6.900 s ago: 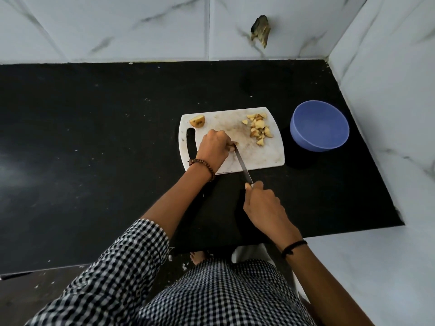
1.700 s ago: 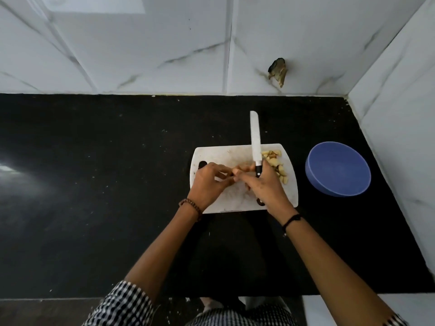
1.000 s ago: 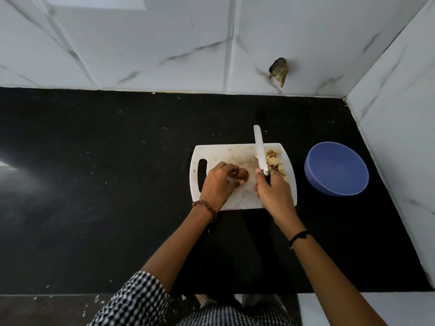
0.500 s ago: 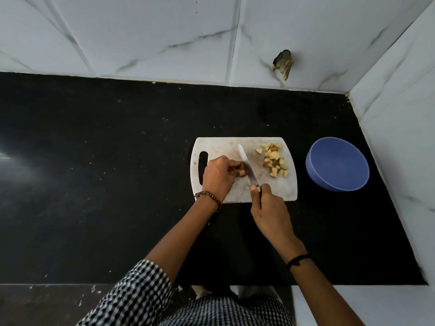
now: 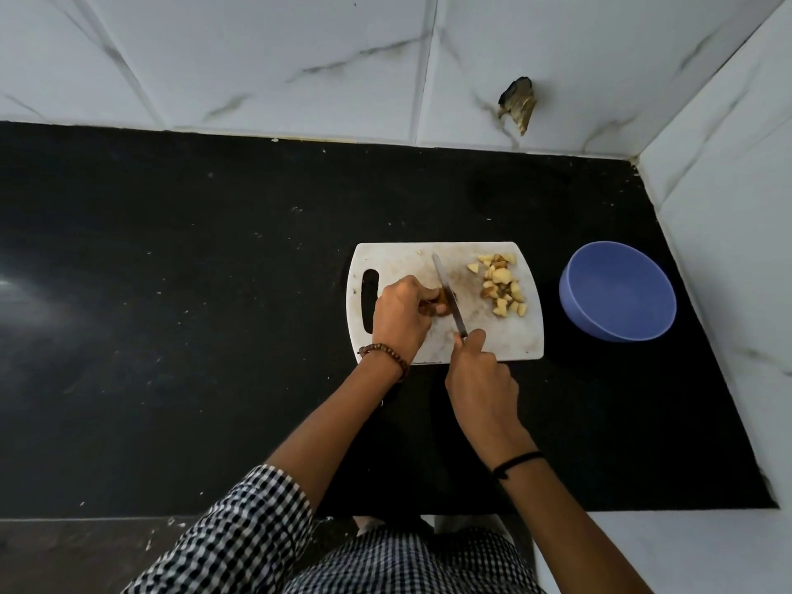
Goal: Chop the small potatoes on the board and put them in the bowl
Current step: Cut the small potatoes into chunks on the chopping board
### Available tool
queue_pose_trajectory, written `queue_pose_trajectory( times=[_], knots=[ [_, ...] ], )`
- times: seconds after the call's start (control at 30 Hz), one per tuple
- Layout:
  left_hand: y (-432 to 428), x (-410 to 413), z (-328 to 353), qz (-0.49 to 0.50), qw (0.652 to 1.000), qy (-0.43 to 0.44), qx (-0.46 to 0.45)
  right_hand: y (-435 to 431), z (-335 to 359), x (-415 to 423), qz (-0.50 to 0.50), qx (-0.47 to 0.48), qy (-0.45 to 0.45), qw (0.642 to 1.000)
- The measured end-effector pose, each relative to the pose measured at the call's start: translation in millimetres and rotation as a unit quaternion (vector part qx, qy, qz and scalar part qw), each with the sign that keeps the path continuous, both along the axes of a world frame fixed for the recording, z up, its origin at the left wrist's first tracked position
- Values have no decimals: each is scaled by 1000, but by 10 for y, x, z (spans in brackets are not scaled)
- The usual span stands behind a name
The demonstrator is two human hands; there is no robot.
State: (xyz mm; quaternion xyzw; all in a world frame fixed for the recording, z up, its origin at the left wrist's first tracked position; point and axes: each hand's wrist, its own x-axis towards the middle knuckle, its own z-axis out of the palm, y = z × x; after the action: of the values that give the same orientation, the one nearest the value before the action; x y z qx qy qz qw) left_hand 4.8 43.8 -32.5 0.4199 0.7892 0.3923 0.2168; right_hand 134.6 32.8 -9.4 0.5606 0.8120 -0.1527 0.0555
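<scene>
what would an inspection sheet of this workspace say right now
surface: black counter, white cutting board on it
job's things: chopped pieces piled on the board's right side; knife blade against a potato; blue bowl right of the board, no pieces seen inside
clutter: pale specks on the counter
hands: left hand holds the potato; right hand grips the knife
cables: nothing seen
surroundings: white tiled walls behind and right; broken spot in back wall
</scene>
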Motion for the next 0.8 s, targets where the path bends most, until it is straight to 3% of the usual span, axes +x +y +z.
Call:
queue_pose_trajectory(
  times=[0.3,0.53,0.8],
  knots=[
    [2,-21,14,-15,1000,19,4,267,49,-186,16,-67,14,998],
    [-7,35,32,0,999,41,-5,334,63,-180,44,-67,10,997],
    [-1,29,23,19,1000,9,-22,54,28,66,24,-69,14,997]
  ],
)
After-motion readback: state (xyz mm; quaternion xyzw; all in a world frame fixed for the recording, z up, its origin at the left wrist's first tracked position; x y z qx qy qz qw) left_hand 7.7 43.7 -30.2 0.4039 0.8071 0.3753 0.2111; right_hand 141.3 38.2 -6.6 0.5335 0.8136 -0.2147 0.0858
